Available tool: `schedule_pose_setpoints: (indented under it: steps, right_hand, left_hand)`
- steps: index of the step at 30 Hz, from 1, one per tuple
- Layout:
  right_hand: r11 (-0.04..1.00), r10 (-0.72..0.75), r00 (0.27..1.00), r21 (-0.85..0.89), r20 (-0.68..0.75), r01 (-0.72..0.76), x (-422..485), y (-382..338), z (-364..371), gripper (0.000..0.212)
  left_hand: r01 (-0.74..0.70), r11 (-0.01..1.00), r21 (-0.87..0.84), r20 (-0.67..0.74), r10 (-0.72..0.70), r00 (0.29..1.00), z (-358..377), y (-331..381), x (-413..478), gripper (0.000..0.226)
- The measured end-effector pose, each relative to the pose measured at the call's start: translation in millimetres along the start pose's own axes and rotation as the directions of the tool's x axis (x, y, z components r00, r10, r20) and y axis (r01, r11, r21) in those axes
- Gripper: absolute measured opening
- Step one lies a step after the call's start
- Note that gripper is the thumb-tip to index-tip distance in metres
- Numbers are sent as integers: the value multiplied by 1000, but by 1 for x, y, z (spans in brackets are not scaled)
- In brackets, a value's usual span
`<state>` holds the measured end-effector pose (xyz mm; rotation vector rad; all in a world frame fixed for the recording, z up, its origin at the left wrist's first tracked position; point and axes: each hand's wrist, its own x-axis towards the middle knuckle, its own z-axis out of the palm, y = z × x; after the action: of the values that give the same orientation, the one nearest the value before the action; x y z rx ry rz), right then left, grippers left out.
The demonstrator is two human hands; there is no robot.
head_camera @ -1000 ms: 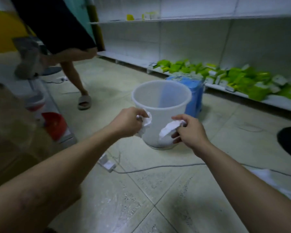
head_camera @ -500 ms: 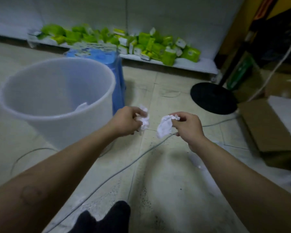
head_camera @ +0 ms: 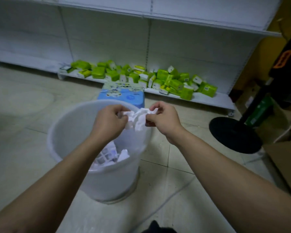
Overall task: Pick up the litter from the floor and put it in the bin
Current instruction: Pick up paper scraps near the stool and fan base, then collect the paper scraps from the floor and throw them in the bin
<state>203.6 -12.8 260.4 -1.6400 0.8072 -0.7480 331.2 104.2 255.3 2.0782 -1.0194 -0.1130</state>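
A translucent white plastic bin [head_camera: 60, 132] stands on the tiled floor in the middle of the view. Crumpled paper and printed wrappers [head_camera: 111, 157] lie at its bottom. My left hand [head_camera: 107, 123] and my right hand [head_camera: 163, 120] are held together above the bin's far right rim. Both pinch white crumpled tissue [head_camera: 138, 118], which bunches between them and hangs over the bin's opening. I cannot tell whether the tissue is one wad or two pressed together.
A blue wrapped pack [head_camera: 123, 95] stands just behind the bin. Several green packets [head_camera: 158, 78] lie on the low white shelf [head_camera: 217, 100] at the back. A black round stand base [head_camera: 233, 135] and cardboard boxes [head_camera: 286, 163] sit at the right. A grey cable [head_camera: 166, 200] crosses the floor.
My hands came together, from beside the bin to above its rim, and the two tissue pieces now touch. The view swung so the bin is centred below me.
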Motion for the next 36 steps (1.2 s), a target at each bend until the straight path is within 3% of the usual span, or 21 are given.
schedule_pose_setpoints:
  steps: [2,3,5,6,10,16,19,27,32,36]
  right_hand:
    - [984,-29,991,-171,128,51,12,0,36,23]
    - [924,-27,967,-362,253,121,15,2,50,28]
    - [679,34,888,-663,458,315,17,10,66,49]
    - [588,44,878,-723,477,363,17,10,66,55]
    - [408,-71,888,-799,454,442,35,-5,16,69]
    - [309,36,932,-891,360,332,49,24,-161,84]
    - [324,140,948,-918,286,229,47,68,-256,87]
    - [593,363,925,-794,115,-134,10,256,-412,77]
    - [547,522,845,-807,118,-225,-3,380,-421,71]
    - [558,473,880,-786,38,-266,-8,425,-420,57]
  left_hand:
    - [70,978,199,81,-87,993,-16,-29,3,34]
    - [106,944,312,136,-155,978,-22,-42,1,43]
    - [141,883,448,176,-242,954,-29,-61,-5,58]
    - [133,876,464,163,-232,959,-29,-64,-8,61]
    - [-36,910,413,132,-20,991,-11,-31,-3,56]
    - [-306,919,247,343,212,915,113,91,16,57]
    - [-371,903,216,487,230,842,206,136,3,60]
    - [-378,884,274,806,3,592,418,158,-43,66]
    - [-312,924,222,831,-12,556,508,111,-86,60]
    - [-412,895,173,799,117,591,550,80,-124,56]
